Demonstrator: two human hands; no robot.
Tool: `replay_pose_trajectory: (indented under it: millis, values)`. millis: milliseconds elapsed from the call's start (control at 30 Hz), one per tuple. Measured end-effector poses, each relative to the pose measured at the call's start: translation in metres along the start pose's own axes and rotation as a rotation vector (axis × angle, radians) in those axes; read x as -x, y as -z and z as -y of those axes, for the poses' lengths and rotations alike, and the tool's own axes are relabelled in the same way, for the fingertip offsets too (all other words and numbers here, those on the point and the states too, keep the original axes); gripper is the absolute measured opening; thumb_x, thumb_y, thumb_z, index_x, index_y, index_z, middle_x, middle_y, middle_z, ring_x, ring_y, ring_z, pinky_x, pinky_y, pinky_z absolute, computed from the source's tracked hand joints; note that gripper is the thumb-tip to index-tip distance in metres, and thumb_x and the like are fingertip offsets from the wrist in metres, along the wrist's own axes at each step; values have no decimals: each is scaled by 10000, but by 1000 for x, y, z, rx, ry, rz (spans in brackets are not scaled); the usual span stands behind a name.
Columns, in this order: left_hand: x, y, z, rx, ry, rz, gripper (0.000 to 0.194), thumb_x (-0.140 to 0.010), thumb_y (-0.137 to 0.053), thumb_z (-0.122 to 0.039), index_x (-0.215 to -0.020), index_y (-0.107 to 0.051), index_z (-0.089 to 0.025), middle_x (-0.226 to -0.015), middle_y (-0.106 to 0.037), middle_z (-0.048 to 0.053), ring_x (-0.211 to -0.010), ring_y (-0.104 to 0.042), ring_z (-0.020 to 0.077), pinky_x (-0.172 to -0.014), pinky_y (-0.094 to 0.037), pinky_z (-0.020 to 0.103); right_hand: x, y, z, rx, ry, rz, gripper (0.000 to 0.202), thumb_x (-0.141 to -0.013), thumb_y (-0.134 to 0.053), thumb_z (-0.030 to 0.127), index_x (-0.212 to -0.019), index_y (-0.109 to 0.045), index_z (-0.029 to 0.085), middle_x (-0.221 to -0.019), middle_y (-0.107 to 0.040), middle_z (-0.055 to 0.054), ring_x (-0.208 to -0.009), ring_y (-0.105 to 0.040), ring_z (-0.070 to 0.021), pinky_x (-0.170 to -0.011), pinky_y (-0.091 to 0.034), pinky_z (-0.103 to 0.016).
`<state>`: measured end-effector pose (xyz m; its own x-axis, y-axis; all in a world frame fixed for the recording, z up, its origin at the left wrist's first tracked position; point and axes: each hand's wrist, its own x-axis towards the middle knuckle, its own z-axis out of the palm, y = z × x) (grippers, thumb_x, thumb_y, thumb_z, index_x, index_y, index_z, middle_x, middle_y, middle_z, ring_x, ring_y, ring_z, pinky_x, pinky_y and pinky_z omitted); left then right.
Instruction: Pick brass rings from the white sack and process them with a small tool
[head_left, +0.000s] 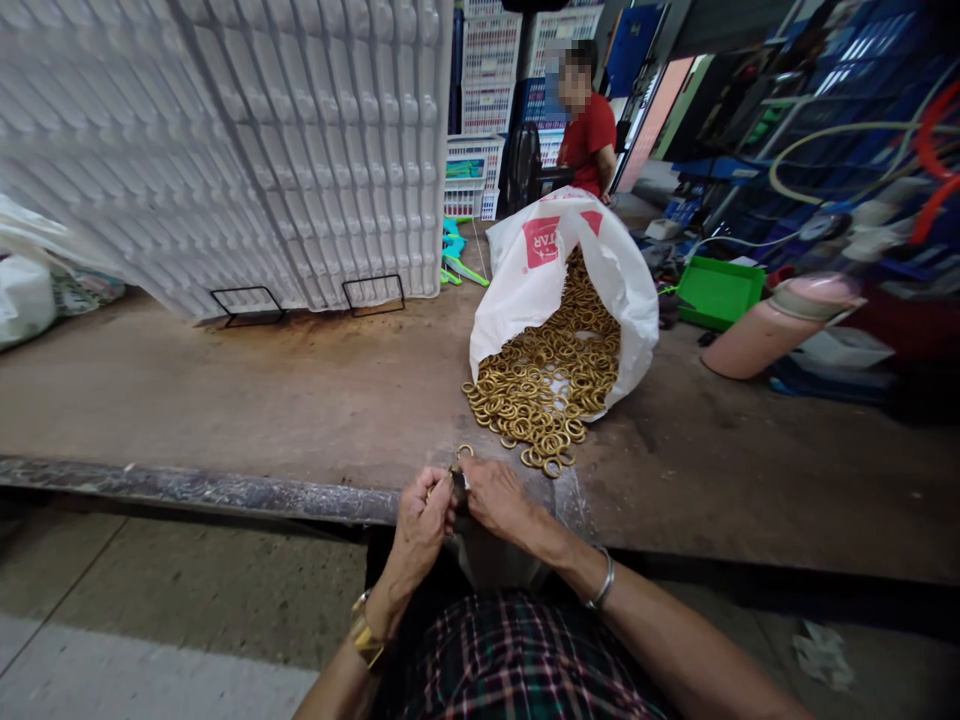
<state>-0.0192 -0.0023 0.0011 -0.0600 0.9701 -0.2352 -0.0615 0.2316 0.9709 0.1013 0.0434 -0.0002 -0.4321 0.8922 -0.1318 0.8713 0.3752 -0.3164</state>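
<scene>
At the edge of the brown wooden table (225,400), you're curling your left hand (424,517) and right hand (499,495) close together, fingers bunching; can't tell how tightly they're closing or on what. One gold-coloured metal ring (466,447) is showing just beyond them. More gold-coloured metal rings (525,405) are lying in and before a red-printed white sack (634,310)

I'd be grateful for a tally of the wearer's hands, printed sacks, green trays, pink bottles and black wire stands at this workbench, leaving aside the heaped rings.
Wearer's left hand and right hand: 2
Printed white sack: 1
Green tray: 1
Pink bottle: 1
Black wire stands: 2
Total: 7
</scene>
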Motion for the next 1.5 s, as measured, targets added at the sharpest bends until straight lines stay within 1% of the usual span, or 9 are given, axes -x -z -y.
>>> replay_pose_trajectory:
  millis: [200,367,500,700,867,1133,1233,1333,1500]
  values:
    - [20,3,-8,274,103,130,291,-743,-573,-459,-744,-513,-174,-568,-471,-52,-436,-419,55,-398,-342,171,-9,1,-11,-9,-84,-64,261,-763,-386,61,-952,-548,140,-830,-648,-98,-737,-592,-180,-601,-327,-259]
    - [10,6,-1,602,211,68,299,-708,-638,-416,-733,-472,-169,-639,-530,-32,-463,-447,48,-371,-313,146,-14,1,-15,-80,-139,-222,135,-865,-411,215,-937,-509,157,-877,-625,-88,-802,-584,-177,-675,-356,-257]
    - [3,10,3,654,261,36,294,-687,-665,-374,-767,-496,-147,-746,-607,25,-502,-496,55,-371,-322,141,-18,2,-10,-26,-173,-221,182,-870,-430,280,-986,-483,149,-947,-615,-108,-854,-586,-199,-679,-370,-267]
    - [2,15,-3,725,267,86,256,-676,-674,-267,-869,-542,-164,-728,-602,5,-518,-515,59,-385,-331,136,-25,1,-9,28,-189,-175,171,-843,-449,261,-982,-482,168,-953,-607,-92,-830,-585,-196,-654,-359,-270]
    - [-2,16,-4,787,260,63,190,-630,-701,-205,-692,-541,-124,-744,-606,26,-613,-565,76,-405,-344,128,-23,-4,-16,-31,-116,-238,162,-814,-463,210,-967,-505,177,-951,-594,-70,-820,-562,-177,-653,-342,-255]
    - [-5,5,-2,444,127,-104,294,-674,-659,-356,-853,-519,-170,-551,-490,-70,-418,-420,51,-344,-307,144,-11,-4,-14,-469,143,-324,134,-846,-408,211,-812,-535,190,-732,-574,-16,-679,-508,-133,-640,-358,-231]
    - [-5,2,1,246,103,-67,317,-707,-604,-449,-802,-538,-154,-507,-459,-70,-393,-381,50,-348,-314,155,-5,0,-7,-552,225,-343,122,-835,-410,208,-801,-526,190,-733,-562,-16,-693,-504,-134,-644,-363,-231]
    - [-5,1,5,162,73,-39,336,-722,-566,-490,-714,-522,-157,-478,-435,-70,-384,-363,51,-360,-313,162,-3,2,-2,-600,215,-323,119,-828,-420,234,-797,-526,190,-703,-543,-2,-660,-490,-126,-619,-357,-229]
    - [-6,2,6,-23,-38,-136,280,-771,-515,-437,-694,-524,-169,-482,-410,-68,-412,-378,63,-395,-323,167,-5,2,0,-759,37,-229,178,-814,-441,314,-725,-526,185,-618,-504,26,-588,-451,-105,-564,-341,-218]
